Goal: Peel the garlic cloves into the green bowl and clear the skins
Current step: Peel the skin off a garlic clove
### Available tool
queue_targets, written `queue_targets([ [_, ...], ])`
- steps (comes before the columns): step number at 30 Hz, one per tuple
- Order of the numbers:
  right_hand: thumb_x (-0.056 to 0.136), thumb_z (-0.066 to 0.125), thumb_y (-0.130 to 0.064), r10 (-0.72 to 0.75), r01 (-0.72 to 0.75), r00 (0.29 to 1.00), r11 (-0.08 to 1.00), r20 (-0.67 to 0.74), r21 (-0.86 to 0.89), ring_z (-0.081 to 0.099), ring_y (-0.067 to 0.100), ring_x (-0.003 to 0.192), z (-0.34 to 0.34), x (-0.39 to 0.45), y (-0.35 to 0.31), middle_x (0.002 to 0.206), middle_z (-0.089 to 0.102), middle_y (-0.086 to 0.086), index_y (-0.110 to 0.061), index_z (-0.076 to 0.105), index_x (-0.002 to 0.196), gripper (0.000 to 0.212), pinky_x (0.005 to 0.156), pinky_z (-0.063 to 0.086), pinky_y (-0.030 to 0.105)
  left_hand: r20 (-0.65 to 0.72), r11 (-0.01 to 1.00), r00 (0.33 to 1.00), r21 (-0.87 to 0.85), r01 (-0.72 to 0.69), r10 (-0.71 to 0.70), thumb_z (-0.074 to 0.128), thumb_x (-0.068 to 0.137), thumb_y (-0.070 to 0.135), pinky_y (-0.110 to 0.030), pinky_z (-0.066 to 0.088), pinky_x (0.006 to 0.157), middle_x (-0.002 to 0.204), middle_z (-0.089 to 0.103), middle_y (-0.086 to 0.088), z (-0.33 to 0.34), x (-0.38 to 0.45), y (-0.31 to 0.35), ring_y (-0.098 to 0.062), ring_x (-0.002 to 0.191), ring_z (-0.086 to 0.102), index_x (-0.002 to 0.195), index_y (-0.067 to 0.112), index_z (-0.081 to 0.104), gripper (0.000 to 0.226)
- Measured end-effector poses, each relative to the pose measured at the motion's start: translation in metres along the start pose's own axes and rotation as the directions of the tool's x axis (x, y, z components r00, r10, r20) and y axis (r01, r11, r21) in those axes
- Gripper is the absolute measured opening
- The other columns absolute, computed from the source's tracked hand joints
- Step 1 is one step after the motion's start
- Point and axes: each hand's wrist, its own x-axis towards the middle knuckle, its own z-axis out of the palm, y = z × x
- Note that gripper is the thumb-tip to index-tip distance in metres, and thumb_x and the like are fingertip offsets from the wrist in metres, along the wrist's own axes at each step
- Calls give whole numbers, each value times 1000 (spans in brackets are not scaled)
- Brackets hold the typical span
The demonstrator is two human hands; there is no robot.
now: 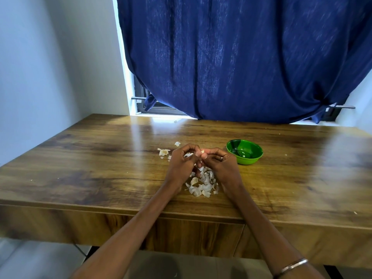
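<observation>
- Two hands meet above the desk (100, 158): left hand (182, 165) and right hand (220, 164), fingers curled, together pinching a garlic clove (202, 151), mostly hidden by fingertips.
- Left grip also holds a skin scrap (188, 154).
- Skins (202, 184) lie piled just near of the hands, partly covered by them.
- More scraps (164, 152) lie left.
- Green bowl (244, 151) sits right; its contents are hard to make out.
</observation>
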Motion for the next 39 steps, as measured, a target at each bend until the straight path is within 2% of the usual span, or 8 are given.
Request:
queue_targets([
  [8,84,76,2,-29,27,999,999,-36,-45,73,26,80,1,3,4,86,77,12,-11,73,91,15,82,62,43,-21,999,999,26,25,-25,54,103,10,-28,50,44,67,58,-8,4,0,2,-12,55,55,101,2,65,13],
  [13,86,74,3,-23,21,999,998,-43,-51,74,18,78,3,4,4,85,78,5,-13,73,93,17,76,62,31,-50,994,998,106,-30,36,50,105,8,-27,50,40,75,60,-12,8,0,2,-10,54,56,102,2,61,14],
  [18,88,74,0,-11,9,999,999,-49,-41,75,19,80,3,3,3,87,78,7,-13,73,94,14,75,62,33,-72,985,991,140,-99,110,54,102,6,-27,48,36,72,61,-5,8,0,3,-12,51,59,95,8,60,10],
  [21,88,75,-4,-16,12,998,997,-60,-70,75,24,83,3,4,4,89,79,7,-16,73,93,13,78,63,39,-105,979,985,166,-119,138,58,99,3,-25,46,35,79,65,-6,7,0,4,-13,48,59,92,6,59,8],
  [26,90,73,-4,-46,39,997,992,-58,-117,76,19,86,4,3,2,91,79,3,-15,74,99,15,76,63,33,-158,988,982,132,-83,103,62,96,-1,-21,41,35,96,69,-10,7,1,3,-8,40,54,89,8,58,12],
  [30,90,74,-4,-68,60,995,991,-70,-117,76,18,87,3,3,4,93,79,5,-17,75,96,15,79,63,32,-156,995,985,76,-59,70,62,95,-1,-23,40,34,96,68,-11,7,0,4,-8,38,48,94,10,54,14],
  [35,90,74,-8,-18,12,994,999,-106,-50,75,21,84,3,4,5,91,79,8,-17,75,95,10,77,63,34,-135,994,987,85,-74,85,63,96,2,-27,44,36,99,69,-9,6,1,4,-15,46,58,102,10,56,12],
  [39,90,74,-6,-1,3,995,1000,-95,18,77,24,88,2,3,5,91,79,12,-13,74,96,10,78,62,31,-88,997,996,79,-21,28,66,93,1,-27,46,37,99,70,-5,6,-1,5,-17,50,61,110,9,57,21],
])
